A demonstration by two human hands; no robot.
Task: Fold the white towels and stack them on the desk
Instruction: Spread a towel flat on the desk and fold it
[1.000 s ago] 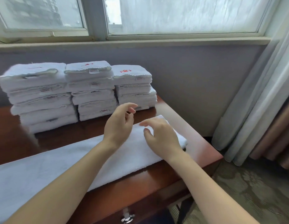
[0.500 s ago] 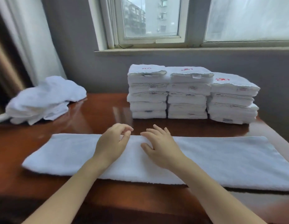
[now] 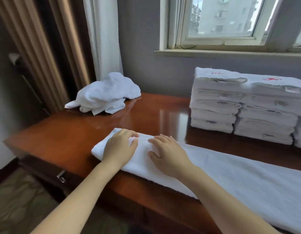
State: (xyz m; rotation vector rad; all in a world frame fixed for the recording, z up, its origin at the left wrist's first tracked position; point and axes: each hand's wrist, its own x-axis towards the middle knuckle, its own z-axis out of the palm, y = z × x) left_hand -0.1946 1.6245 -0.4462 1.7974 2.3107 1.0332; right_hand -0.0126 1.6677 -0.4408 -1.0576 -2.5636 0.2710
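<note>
I log a crumpled heap of soft white towels (image 3: 105,95) at the far left of the glossy red-brown wooden desk (image 3: 62,137). The left hand (image 3: 120,147) rests on the left end of a long white terry towel folded into a flat strip (image 3: 239,179), its fingers loosely bent and close together. The right hand (image 3: 168,154) lies flat just beside it, fingers slightly apart. Blocky stacks of folded white towels (image 3: 239,105) stand at the right rear.

Left forearm (image 3: 82,191) and right forearm (image 3: 230,200) bare throughout; left grip (image 3: 120,146) and right grip (image 3: 166,154) bare too
</note>
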